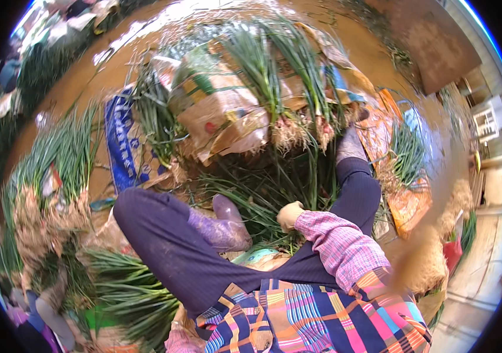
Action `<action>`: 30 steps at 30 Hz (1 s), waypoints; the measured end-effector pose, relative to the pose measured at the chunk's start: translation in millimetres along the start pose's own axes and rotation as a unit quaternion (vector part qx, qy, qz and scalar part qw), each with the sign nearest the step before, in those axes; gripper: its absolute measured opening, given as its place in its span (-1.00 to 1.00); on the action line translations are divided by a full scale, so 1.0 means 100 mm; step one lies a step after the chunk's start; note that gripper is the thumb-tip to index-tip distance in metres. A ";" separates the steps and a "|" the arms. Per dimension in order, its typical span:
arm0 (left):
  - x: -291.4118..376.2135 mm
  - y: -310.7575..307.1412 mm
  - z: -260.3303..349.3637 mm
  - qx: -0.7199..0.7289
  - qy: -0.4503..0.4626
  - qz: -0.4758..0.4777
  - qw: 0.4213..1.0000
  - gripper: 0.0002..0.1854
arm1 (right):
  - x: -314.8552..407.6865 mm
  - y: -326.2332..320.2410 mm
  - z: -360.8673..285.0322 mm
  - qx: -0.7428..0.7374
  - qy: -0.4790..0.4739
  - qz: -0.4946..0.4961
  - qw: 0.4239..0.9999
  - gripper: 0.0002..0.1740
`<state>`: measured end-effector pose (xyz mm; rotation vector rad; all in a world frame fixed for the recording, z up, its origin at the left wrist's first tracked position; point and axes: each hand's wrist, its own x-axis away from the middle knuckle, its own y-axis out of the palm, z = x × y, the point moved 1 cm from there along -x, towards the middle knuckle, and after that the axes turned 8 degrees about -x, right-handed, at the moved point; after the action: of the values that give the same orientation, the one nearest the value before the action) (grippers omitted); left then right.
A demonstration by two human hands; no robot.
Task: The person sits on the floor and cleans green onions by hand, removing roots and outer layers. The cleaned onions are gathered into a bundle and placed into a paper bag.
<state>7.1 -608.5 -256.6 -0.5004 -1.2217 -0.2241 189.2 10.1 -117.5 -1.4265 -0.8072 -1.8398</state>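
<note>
My right hand (290,216), in a pale glove, rests low between my knees among loose green onions (264,189); its fingers are partly hidden, so I cannot tell whether it grips any. At the lower edge my left hand (180,318) is beside a pile of green onions (132,291), mostly hidden behind my thigh and sleeve. In front of me, bunches of green onions (255,70) with pink bulbs and shaggy roots (290,132) lie on a heap covered by woven plastic sacks (220,106). Another bunch (156,114) leans at the heap's left side.
Muddy brown water (74,84) lies beyond the heap. Root-out bundles (52,212) stand at left, near another person's legs (55,313). An orange sack (409,207) with a bunch (407,150) lies at right, beside more roots (423,260). A brown board (436,44) stands at upper right.
</note>
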 end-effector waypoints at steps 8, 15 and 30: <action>1.87 0.31 3.66 -0.075 0.553 0.066 0.827 -0.82 | 0.66 -0.60 1.49 -0.461 -0.356 0.678 0.448 -0.57; 3.17 4.13 4.91 -0.263 0.657 -0.213 0.674 -0.67 | 0.17 -1.26 2.42 -0.464 -0.008 0.715 0.523 0.25; 2.61 5.59 4.80 -0.585 0.680 0.003 0.443 -0.73 | 0.94 -1.69 2.53 -0.458 -0.193 0.643 0.583 -0.42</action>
<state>-69.9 135.5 -29.6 -1.1425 0.7972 -1.2357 178.6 299.3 15.7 -2.0990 1.1179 -0.6065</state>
